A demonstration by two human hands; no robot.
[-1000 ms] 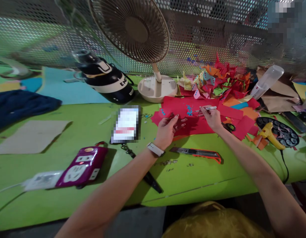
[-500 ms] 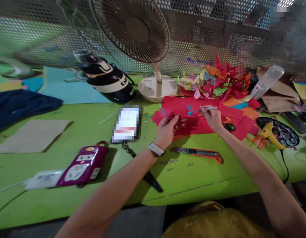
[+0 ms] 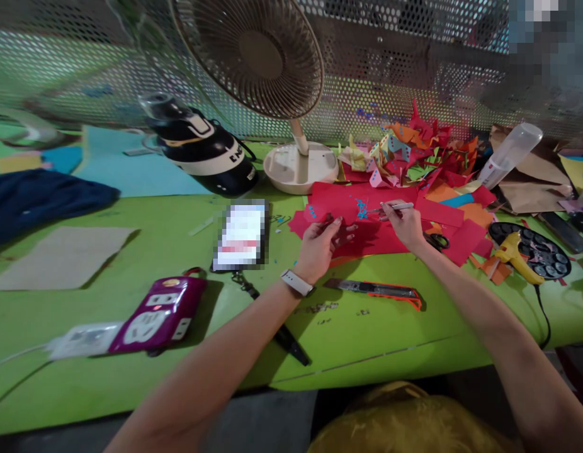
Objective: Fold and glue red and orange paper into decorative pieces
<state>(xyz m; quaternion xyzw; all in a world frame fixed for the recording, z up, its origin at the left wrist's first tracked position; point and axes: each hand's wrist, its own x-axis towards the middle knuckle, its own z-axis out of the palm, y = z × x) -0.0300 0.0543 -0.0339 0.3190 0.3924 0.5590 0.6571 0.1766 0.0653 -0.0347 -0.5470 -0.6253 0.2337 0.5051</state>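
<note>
Tiny bright-blue bits [image 3: 362, 209]: clustered on the flat red paper sheet [image 3: 381, 240], where contrast likely helps.
Right hand [image 3: 407, 225]: closed pencil-style round a slim silver rod-like tool [image 3: 405, 206], presumably for precision, tip near them!
Left hand [image 3: 318, 248]: fingers curled; can't tell what's pinched.

dim, uneven light, pale specks through the perforated panel [image 3: 367, 38] at twelve o'clock, pixelated glare at two, glowing pixelated phone screen [image 3: 240, 236], glossy highlights on the purple socket box [image 3: 157, 314] at eight, blue bits [image 3: 362, 209] soft, edges stretched and smeared
</note>
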